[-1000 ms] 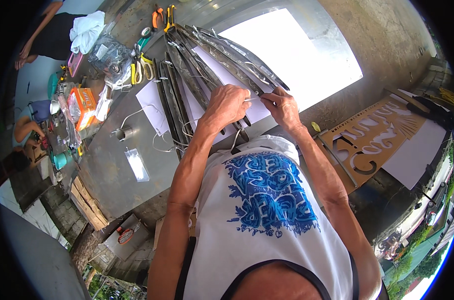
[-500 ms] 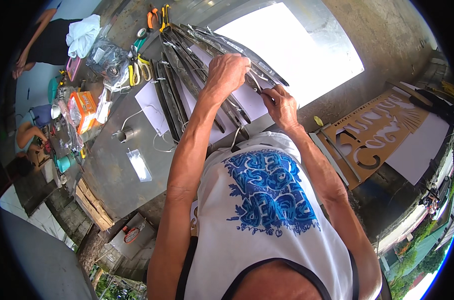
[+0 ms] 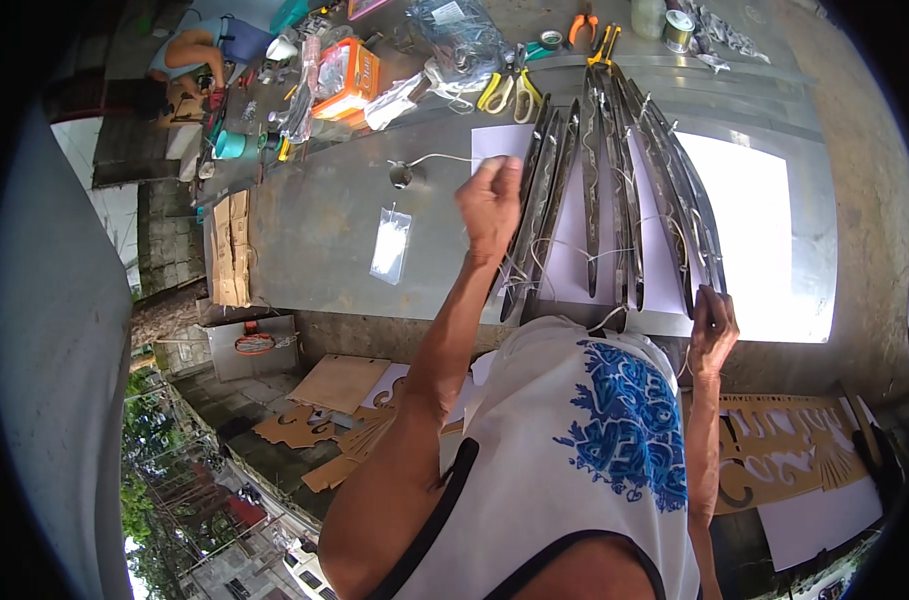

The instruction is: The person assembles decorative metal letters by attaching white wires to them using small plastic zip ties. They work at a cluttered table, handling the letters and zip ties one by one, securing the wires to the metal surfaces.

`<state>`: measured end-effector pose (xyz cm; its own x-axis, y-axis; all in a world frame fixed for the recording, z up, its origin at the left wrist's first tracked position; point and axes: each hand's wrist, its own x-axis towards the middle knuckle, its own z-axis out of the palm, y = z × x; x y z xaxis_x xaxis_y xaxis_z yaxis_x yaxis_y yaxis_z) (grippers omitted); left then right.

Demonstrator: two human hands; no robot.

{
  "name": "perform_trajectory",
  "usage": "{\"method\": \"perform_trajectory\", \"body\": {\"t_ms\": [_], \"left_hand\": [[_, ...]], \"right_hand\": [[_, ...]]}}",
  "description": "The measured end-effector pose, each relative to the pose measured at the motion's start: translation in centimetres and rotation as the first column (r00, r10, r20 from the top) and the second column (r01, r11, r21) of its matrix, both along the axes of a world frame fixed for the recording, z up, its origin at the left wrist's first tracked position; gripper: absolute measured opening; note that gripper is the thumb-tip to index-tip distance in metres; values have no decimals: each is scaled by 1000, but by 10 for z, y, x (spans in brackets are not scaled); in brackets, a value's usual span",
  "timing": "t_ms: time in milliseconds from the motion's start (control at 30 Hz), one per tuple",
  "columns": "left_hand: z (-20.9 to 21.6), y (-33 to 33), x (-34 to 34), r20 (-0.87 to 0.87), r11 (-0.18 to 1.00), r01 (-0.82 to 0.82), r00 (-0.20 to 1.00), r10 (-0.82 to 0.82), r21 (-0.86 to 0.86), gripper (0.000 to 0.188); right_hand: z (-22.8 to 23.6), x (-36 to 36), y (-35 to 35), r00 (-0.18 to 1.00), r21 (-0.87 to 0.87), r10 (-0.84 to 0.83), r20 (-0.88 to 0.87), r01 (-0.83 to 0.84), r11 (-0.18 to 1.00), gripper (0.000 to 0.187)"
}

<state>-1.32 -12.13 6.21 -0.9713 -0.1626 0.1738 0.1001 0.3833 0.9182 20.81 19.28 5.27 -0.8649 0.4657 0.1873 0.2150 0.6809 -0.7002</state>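
Observation:
My left hand is closed in a pinch at the left of the fan of dark strips, slightly blurred. White wire runs to its fingers from a small metal cylinder on the sheet-metal table. My right hand is closed low beside the right-hand tips of the strips; what its fingers hold is hidden. The long dark curved strips spread toward me over white paper, with thin wires looped across them. Yellow-handled pliers lie at their far, gathered end.
Yellow-handled scissors, orange-handled pliers, a tape roll and an orange box lie along the far side. A clear plastic packet is on the left of the table. Brown cut-out boards lie at lower right. Another person crouches at far left.
My view has turned left. My left hand has moved off the strips to their left side, now with the wire. My right hand has drawn back toward me, apart from the left.

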Motion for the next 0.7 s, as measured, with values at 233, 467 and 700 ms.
{"method": "perform_trajectory", "body": {"t_ms": [233, 467, 700], "left_hand": [[-116, -207, -24, -118, 690, -419, 890, 439, -590, 35], [-123, -227, -42, 44, 625, -226, 922, 385, -747, 11], [-9, -193, -20, -448, 726, -602, 779, 440, -334, 14]], "right_hand": [[17, 20, 15, 999, -39, -44, 6, 45, 998, 14], [27, 15, 22, 999, -18, -31, -26, 31, 999, 12], [60, 10, 13, 998, -180, -47, -44, 38, 983, 15]]}}
